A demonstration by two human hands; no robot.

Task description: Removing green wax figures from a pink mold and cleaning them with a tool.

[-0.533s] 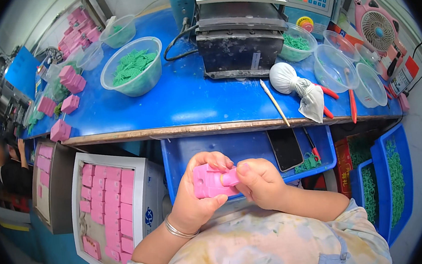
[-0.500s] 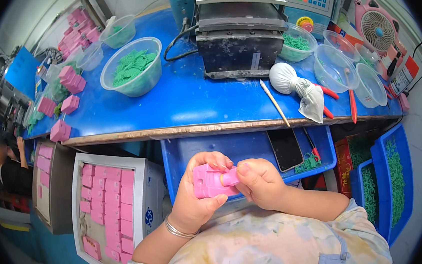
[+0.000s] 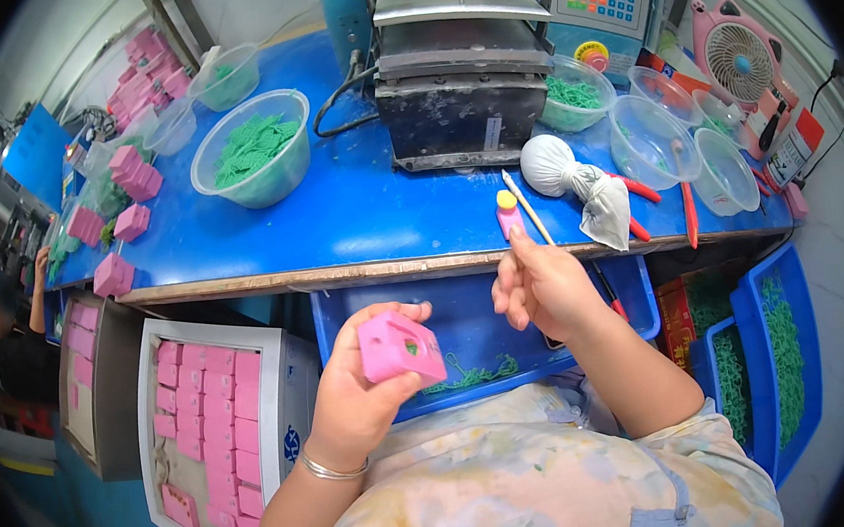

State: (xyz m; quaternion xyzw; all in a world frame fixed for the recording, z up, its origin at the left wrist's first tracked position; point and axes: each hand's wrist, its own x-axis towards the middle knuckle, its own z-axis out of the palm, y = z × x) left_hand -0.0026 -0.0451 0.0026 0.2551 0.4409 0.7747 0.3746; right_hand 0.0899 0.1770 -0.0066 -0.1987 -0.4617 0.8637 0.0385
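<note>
My left hand is closed around a pink block-shaped mould piece, thumb below and fingers behind. A rounded opening in the block shows some green inside. My right hand is raised over the blue tray, fingers apart, holding nothing that I can see. Just beyond its uppermost fingertip, a small pink plug with a yellow top is on the blue table by its front edge. The fingertip overlaps the plug's lower end in view; whether it touches, I cannot tell.
Below the table edge, the blue tray holds green strands. A white box of pink blocks stands at left. Beside the plug lie a pointed stick and a white cloth bundle. Behind them is a black press.
The pink plug, previously at the block between my hands, now sits near the table edge. My right hand has moved up and away from the block, which my left hand has tilted.
</note>
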